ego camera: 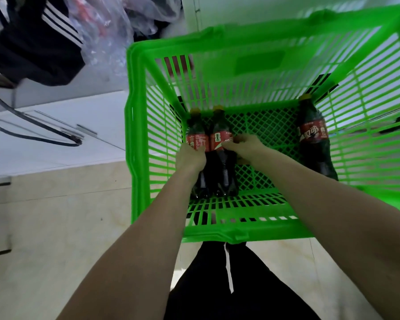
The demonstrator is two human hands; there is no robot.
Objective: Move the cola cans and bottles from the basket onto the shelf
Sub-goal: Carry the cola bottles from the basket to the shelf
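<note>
A: How far along is this?

B: Three cola bottles are lying in the green basket [134, 135] and I see no cans, so most of it looks unloaded. The shelf isn't in view.

A: And the hands?

B: Both are down inside. The left hand [189, 158] is wrapped over the left bottle [195, 139], and the right hand [243, 145] is curled on the middle bottle [221, 139] beside it. The third bottle [313, 139] lies untouched by the right wall.
</note>
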